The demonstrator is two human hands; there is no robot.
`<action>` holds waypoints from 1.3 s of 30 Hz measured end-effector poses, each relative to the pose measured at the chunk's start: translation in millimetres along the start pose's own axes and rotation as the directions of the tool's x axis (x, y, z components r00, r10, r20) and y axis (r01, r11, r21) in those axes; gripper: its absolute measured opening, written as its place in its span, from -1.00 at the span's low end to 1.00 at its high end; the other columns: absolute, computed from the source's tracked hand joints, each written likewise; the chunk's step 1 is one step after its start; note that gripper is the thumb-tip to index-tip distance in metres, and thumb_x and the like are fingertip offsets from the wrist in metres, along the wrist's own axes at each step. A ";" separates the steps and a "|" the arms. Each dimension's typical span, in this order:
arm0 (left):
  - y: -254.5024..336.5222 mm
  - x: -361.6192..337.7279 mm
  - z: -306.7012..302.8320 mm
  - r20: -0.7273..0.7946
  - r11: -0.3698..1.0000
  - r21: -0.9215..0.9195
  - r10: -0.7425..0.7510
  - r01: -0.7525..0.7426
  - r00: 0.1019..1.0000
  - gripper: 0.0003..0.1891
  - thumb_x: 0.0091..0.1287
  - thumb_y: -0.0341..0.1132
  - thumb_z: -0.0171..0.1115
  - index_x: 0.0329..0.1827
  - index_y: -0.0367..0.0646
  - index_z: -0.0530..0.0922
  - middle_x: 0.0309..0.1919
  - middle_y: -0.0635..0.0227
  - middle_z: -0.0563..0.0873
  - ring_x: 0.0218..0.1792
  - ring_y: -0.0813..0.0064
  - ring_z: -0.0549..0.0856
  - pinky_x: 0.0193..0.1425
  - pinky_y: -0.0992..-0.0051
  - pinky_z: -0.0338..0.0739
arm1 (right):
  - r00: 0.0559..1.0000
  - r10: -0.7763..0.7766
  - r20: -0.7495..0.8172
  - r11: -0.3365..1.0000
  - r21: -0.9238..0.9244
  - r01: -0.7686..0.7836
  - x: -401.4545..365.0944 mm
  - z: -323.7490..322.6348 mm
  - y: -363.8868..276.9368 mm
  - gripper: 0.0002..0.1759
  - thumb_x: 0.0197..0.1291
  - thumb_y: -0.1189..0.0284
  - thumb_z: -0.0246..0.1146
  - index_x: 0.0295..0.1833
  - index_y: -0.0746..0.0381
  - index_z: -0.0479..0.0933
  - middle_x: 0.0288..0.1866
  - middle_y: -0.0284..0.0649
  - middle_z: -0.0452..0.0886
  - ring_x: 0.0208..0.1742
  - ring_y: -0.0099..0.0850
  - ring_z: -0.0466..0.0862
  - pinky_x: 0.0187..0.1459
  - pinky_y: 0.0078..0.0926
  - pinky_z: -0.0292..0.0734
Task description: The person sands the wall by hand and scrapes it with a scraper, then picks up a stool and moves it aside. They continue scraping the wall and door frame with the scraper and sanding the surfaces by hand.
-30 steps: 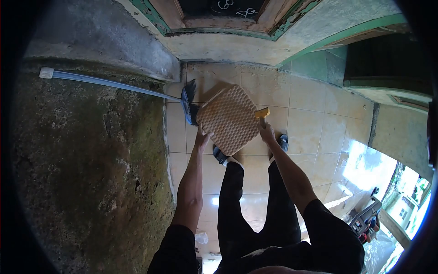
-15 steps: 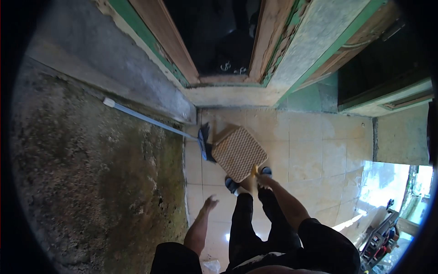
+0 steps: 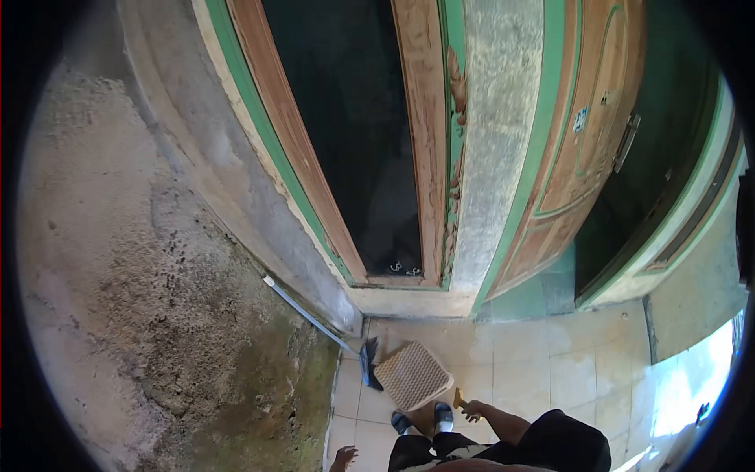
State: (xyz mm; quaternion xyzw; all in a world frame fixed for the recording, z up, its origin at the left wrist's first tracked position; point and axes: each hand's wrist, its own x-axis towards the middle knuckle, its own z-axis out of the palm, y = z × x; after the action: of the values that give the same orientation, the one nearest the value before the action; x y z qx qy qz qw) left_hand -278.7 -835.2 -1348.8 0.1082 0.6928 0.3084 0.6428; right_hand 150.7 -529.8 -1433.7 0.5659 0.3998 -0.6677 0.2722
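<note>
The mat lies just ahead of the right hand, which grips a yellow handle; the left hand hangs open, farther off.

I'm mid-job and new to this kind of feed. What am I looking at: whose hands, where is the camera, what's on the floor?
No machine here: a person works with bare hands, and the one camera sits on their head, looking forward and down through a wide lens that bends the edges. Their own body shows at the bottom. The right hand grips a small yellow object; what it is I cannot tell. The left hand is open and empty. On the tiled floor lies a tan textured mat, just ahead of the person's feet. A broom stands beside the mat, its handle running along the rough wall. Above are worn wooden doors with green trim.
</note>
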 end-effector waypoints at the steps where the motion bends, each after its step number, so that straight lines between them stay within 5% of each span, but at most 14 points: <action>1: -2.6 -1.2 6.7 0.095 1.000 -0.028 0.008 -0.005 0.995 -0.19 0.43 0.22 0.22 0.67 0.10 0.24 0.45 0.03 0.55 0.44 -0.02 0.46 0.64 -0.19 0.12 | 1.000 -0.012 -0.011 1.000 -0.010 0.011 -7.4 -13.9 2.1 -0.38 0.51 0.11 0.24 0.54 0.16 0.39 0.35 0.13 0.63 0.22 0.01 0.74 0.13 0.27 0.62; 5: -13.2 -32.0 10.2 0.052 0.998 -0.035 0.052 -0.050 0.997 -0.22 0.44 0.18 0.22 0.65 0.08 0.27 0.42 0.04 0.57 0.40 0.01 0.49 0.58 -0.16 0.16 | 0.997 0.034 -0.075 0.997 0.075 -0.028 -21.0 -50.7 22.1 -0.33 0.50 0.13 0.24 0.57 0.18 0.29 0.38 0.13 0.61 0.22 0.01 0.75 0.23 0.24 0.58; 7: 0.4 -48.2 11.7 0.032 0.997 -0.032 0.070 -0.069 0.997 -0.24 0.45 0.16 0.22 0.63 0.07 0.29 0.40 0.05 0.58 0.38 0.02 0.51 0.55 -0.14 0.19 | 0.988 0.067 -0.140 0.989 0.139 -0.047 -17.8 -62.2 35.3 -0.33 0.47 0.14 0.27 0.54 0.22 0.33 0.29 0.13 0.66 0.11 0.01 0.79 0.08 0.17 0.69; 9: 7.5 -59.1 29.8 0.032 0.996 -0.044 0.077 -0.076 0.996 -0.27 0.45 0.14 0.22 0.61 0.06 0.30 0.38 0.06 0.60 0.35 0.04 0.53 0.51 -0.12 0.22 | 0.980 0.042 -0.195 0.997 0.076 -0.028 13.2 -74.9 62.8 -0.40 0.41 0.14 0.34 0.38 0.30 0.48 0.10 0.11 0.74 -0.10 0.00 0.82 -0.18 0.06 0.75; 11: 20.6 -56.8 39.8 0.027 0.994 -0.051 0.094 -0.092 0.995 -0.29 0.45 0.11 0.23 0.60 0.04 0.32 0.36 0.08 0.61 0.33 0.05 0.55 0.48 -0.10 0.25 | 0.956 -0.131 -0.264 0.984 -0.152 0.093 25.6 -83.4 81.7 -0.39 0.32 -0.08 0.33 -0.24 0.37 0.69 -0.40 -0.04 0.76 -0.43 -0.13 0.80 -0.40 -0.08 0.72; 18: 41.4 -37.3 43.1 -0.042 0.989 -0.097 0.109 -0.112 0.993 -0.36 0.47 0.03 0.23 0.54 -0.01 0.39 0.29 0.11 0.65 0.24 0.10 0.61 0.35 -0.03 0.35 | 0.948 -0.158 -0.276 0.975 -0.197 0.105 -1.8 -113.6 122.5 -0.37 0.33 -0.11 0.32 -0.22 0.37 0.68 -0.41 -0.03 0.74 -0.46 -0.14 0.78 -0.44 -0.09 0.70; 21: 80.2 -25.5 25.6 -0.083 0.987 -0.099 0.119 -0.127 0.989 -0.40 0.48 0.00 0.23 0.52 -0.03 0.41 0.26 0.13 0.67 0.20 0.12 0.64 0.30 0.00 0.39 | 0.944 -0.184 -0.272 0.970 -0.206 0.130 23.0 -109.5 66.3 -0.35 0.33 -0.12 0.31 -0.20 0.37 0.68 -0.42 -0.03 0.73 -0.47 -0.15 0.77 -0.46 -0.10 0.69; 22: 91.8 -15.4 18.6 -0.091 0.986 -0.098 0.123 -0.132 0.988 -0.41 0.48 -0.01 0.23 0.51 -0.03 0.42 0.25 0.13 0.68 0.19 0.13 0.65 0.28 0.01 0.41 | 0.942 -0.190 -0.276 0.969 -0.205 0.136 69.0 -76.3 -27.3 -0.35 0.33 -0.12 0.31 -0.20 0.37 0.68 -0.43 -0.03 0.73 -0.48 -0.15 0.77 -0.47 -0.10 0.68; 23: 100.5 -5.2 17.6 -0.093 0.986 -0.103 0.124 -0.133 0.988 -0.42 0.48 -0.03 0.23 0.50 -0.04 0.43 0.24 0.14 0.69 0.17 0.14 0.66 0.26 0.02 0.42 | 0.941 -0.190 -0.282 0.969 -0.206 0.134 25.2 -124.3 44.0 -0.34 0.33 -0.13 0.31 -0.20 0.37 0.68 -0.43 -0.02 0.73 -0.48 -0.15 0.76 -0.48 -0.11 0.68; 28: 176.7 17.0 9.7 -0.107 0.986 -0.122 0.102 -0.115 0.989 -0.47 0.49 -0.08 0.24 0.46 -0.07 0.48 0.19 0.17 0.72 0.11 0.18 0.71 0.17 0.06 0.49 | 0.939 -0.170 -0.299 0.974 -0.198 0.113 21.6 -145.9 -31.2 -0.32 0.33 -0.15 0.30 -0.18 0.38 0.67 -0.44 -0.02 0.71 -0.51 -0.17 0.75 -0.51 -0.12 0.66; 29: 194.2 7.4 4.8 -0.113 0.987 -0.125 0.090 -0.104 0.990 -0.48 0.49 -0.09 0.24 0.45 -0.08 0.49 0.18 0.17 0.73 0.10 0.18 0.71 0.15 0.07 0.51 | 0.942 -0.162 -0.295 0.975 -0.197 0.106 23.7 -123.1 -120.0 -0.32 0.33 -0.16 0.30 -0.18 0.38 0.67 -0.45 -0.02 0.71 -0.51 -0.17 0.75 -0.52 -0.12 0.66; 32: 296.7 0.5 -34.8 -0.147 0.983 -0.111 0.132 -0.149 0.980 -0.51 0.50 -0.13 0.24 0.43 -0.10 0.51 0.15 0.19 0.75 0.06 0.21 0.74 0.10 0.10 0.55 | 0.926 -0.212 -0.312 0.968 -0.196 0.155 -27.1 -144.9 -186.9 -0.31 0.33 -0.17 0.29 -0.16 0.38 0.66 -0.46 -0.01 0.70 -0.53 -0.17 0.74 -0.54 -0.13 0.65; 35: 326.6 -18.8 -58.3 -0.146 0.989 -0.099 0.097 -0.112 0.985 -0.54 0.50 -0.16 0.24 0.41 -0.12 0.54 0.12 0.20 0.77 0.02 0.23 0.77 0.05 0.13 0.60 | 0.933 -0.180 -0.312 0.978 -0.161 0.135 -125.6 -144.0 -243.7 -0.29 0.33 -0.19 0.28 -0.15 0.38 0.66 -0.47 -0.01 0.69 -0.54 -0.18 0.73 -0.56 -0.14 0.64; 39: 376.3 -38.6 -77.9 -0.159 0.994 -0.072 0.069 -0.081 0.985 -0.58 0.51 -0.21 0.24 0.37 -0.15 0.58 0.08 0.23 0.79 -0.03 0.26 0.81 -0.03 0.17 0.65 | 0.816 -0.425 -0.392 0.905 -0.163 0.393 -224.9 -159.5 -333.0 -0.29 0.40 -0.22 0.16 -0.14 0.33 0.65 -0.48 -0.11 0.70 -0.58 -0.29 0.72 -0.53 -0.26 0.62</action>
State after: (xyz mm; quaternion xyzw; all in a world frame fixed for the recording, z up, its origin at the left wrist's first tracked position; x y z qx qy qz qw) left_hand -440.3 -582.9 -1105.1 0.0846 0.7238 0.3666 0.5783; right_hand 12.3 -238.3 -1146.0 0.5860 0.5855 -0.5578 0.0513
